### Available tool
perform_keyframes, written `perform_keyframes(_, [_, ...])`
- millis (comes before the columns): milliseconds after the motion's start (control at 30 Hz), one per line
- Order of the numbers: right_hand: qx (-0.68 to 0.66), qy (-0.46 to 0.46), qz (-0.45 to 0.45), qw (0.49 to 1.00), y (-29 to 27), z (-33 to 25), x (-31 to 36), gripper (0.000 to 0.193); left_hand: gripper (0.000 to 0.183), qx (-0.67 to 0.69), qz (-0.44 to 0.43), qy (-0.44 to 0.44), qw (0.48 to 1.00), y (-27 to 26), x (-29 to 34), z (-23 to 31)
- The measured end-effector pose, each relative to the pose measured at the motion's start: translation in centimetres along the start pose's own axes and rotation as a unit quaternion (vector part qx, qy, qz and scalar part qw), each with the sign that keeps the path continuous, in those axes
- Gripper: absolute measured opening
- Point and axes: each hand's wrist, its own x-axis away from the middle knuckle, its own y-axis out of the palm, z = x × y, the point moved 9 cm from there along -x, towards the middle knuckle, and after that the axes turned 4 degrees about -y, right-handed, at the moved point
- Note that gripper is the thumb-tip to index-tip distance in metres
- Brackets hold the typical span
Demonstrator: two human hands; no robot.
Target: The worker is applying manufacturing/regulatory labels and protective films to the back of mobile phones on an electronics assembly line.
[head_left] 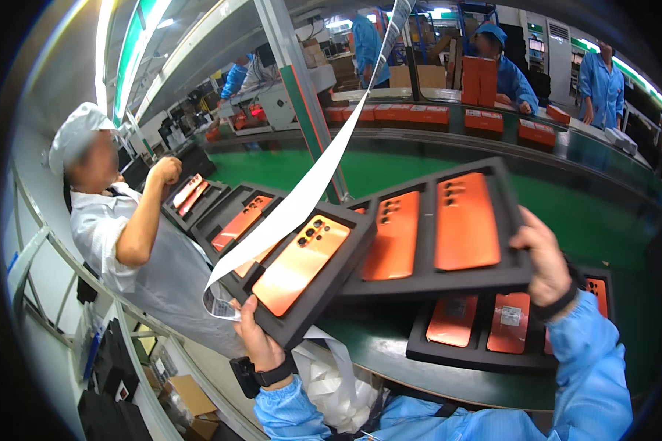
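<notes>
My left hand (261, 342) grips the near corner of a black foam tray (322, 294), thumb on top. In that tray lies an orange phone (301, 266), camera side up. My right hand (543, 257) is closed on the right edge of another black tray (449, 283), tilted, its near left part overlapped by the first. Orange phones (467, 220) sit in its slots. A long white paper strip (294, 202) hangs across the left tray, its lower end curling beside my left thumb. Under my right hand, a third tray (434, 356) with orange phones rests on the green surface.
At the left a person (118, 198) in white cap and clothes stands beside more phone trays (235, 202). A metal post (301, 95) rises behind the trays. Orange boxes (412, 114) line the far bench, with people in blue there. Crumpled white strips (338, 382) gather near my waist.
</notes>
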Motion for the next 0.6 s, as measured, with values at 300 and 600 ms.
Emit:
perform_keyframes(300, [-0.003, -0.092, 0.112, 0.989, -15.7, -12.0, 19.4, 0.062, 0.031, 0.021, 0.033, -0.025, 0.999, -0.8, -1.3, -4.4])
perform_keyframes(600, [0.133, -0.023, 0.159, 0.978, -31.2, -8.9, 22.1, 0.067, 0.037, -0.149, -0.014, -0.022, 0.988, 0.9, 0.7, -9.5])
